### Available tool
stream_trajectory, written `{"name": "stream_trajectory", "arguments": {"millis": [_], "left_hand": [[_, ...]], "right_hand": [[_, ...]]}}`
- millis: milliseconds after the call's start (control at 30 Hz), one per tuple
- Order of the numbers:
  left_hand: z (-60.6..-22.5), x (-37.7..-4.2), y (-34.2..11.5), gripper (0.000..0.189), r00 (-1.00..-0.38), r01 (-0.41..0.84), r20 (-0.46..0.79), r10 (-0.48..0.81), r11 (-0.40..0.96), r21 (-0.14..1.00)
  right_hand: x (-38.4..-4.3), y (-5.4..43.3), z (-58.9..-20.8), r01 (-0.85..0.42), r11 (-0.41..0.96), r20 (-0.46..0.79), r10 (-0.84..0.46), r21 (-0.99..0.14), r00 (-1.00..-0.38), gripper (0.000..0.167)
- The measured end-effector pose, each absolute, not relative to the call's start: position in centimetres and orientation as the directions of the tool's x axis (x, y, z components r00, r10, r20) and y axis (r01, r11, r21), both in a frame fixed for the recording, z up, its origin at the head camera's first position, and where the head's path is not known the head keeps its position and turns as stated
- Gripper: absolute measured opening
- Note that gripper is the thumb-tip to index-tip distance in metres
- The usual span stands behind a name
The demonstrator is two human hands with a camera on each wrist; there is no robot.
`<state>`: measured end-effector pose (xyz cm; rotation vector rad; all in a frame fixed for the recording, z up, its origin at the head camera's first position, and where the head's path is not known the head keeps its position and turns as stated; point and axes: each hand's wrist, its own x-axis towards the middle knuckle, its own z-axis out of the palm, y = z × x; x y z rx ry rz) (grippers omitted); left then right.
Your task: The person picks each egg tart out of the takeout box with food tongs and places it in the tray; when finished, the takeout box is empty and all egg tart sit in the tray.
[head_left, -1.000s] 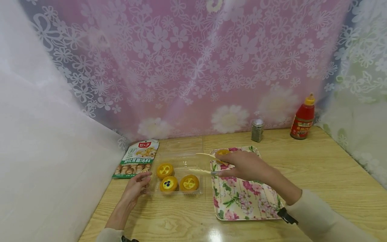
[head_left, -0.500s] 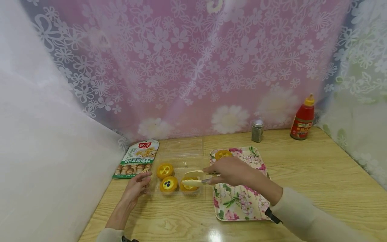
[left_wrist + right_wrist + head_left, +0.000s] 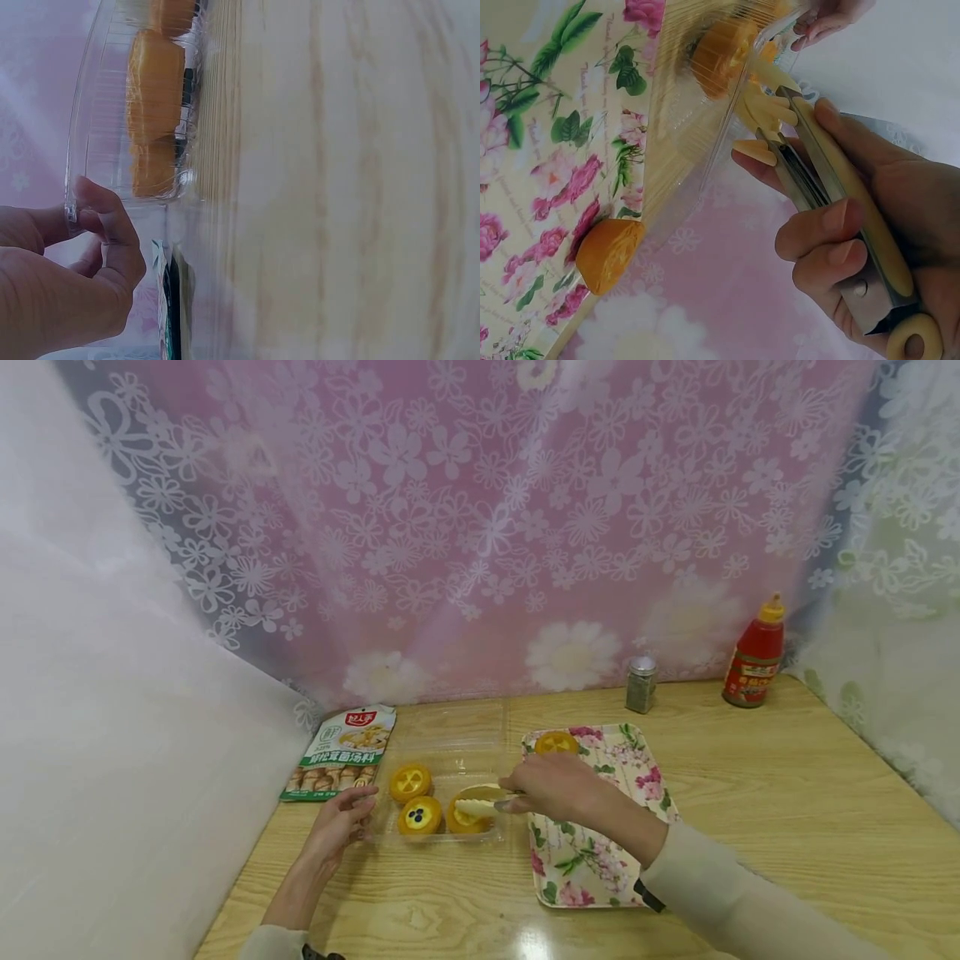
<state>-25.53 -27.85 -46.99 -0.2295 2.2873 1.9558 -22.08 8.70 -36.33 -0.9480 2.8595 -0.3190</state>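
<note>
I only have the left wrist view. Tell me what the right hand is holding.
Observer: The right hand grips a pair of tongs.
Operator: Give me the position of their tips.
Observer: In the head view they overlap the rightmost tart in the clear container; whether they grip it, I can't tell.
Operator: Report any tart outside the container.
Observer: A lone tart sits near the far-left corner of the floral tray.
</note>
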Motion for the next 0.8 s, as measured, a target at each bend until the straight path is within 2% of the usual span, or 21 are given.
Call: {"name": "stream_trajectory", "arguments": {"millis": [100,300,567,800], "left_hand": [[-46.9,-25.6,-27.8,0.041,-0.981,-0.193,-0.19,-0.034,0.156,0.969],[-46.9,-25.6,-27.9,0.04,-0.979,-0.202,-0.2,-0.032,0.154,0.967],[-46.9,-25.6,-27.9,0.04,-0.98,-0.201,-0.198,-0.033,0.153,0.968],[-46.9,-25.7,-27.8,0.04,-0.98,-0.201,-0.2,-0.023,0.151,0.968]], "right_hand": [[-22.2,8.3,-36.6,-0.584,0.788,-0.011,-0.597,-0.198,-0.802,0.019],[-22.4,8.0,-36.9,-0.576,0.8,0.008,-0.583,-0.166,-0.812,0.018],[-22.3,8.5,-36.0,-0.533,0.822,-0.025,-0.549,-0.201,-0.836,0.051],[-22.3,8.1,-35.8,-0.495,0.849,-0.062,-0.513,-0.185,-0.856,0.062]]}}
